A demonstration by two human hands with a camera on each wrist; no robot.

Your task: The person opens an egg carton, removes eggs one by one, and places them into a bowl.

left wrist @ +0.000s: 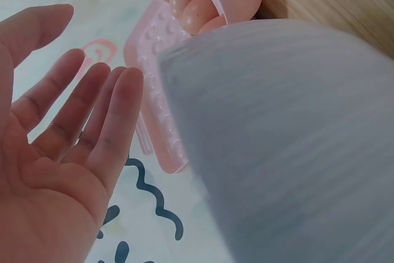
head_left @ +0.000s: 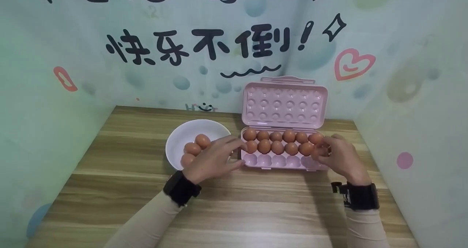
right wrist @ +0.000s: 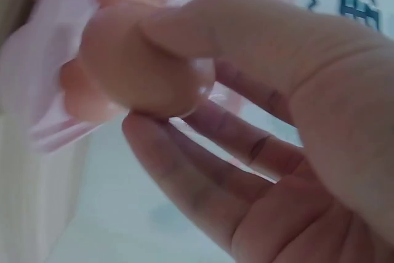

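Note:
My right hand (head_left: pixel 342 155) pinches a brown egg (right wrist: pixel 138 60) between thumb and fingers at the right end of a pink egg carton (head_left: pixel 272 162). Brown eggs (head_left: pixel 277 148) sit in the carton's back and middle rows, while bare cups show along the front row. Between the carton and a white bowl (head_left: pixel 175 140), my left hand (head_left: pixel 215 158) has its fingers extended and holds nothing; its fingertips are near the carton's left end. Three brown eggs (head_left: pixel 192 149) show in the bowl, and the left hand hides part of its inside.
The carton's lid (head_left: pixel 285 105) stands raised at the back, close to the printed backdrop (head_left: pixel 164 83). Bowl and carton rest on a wood-grain table (head_left: pixel 248 211). Printed side panels (head_left: pixel 413 131) border the table on both sides.

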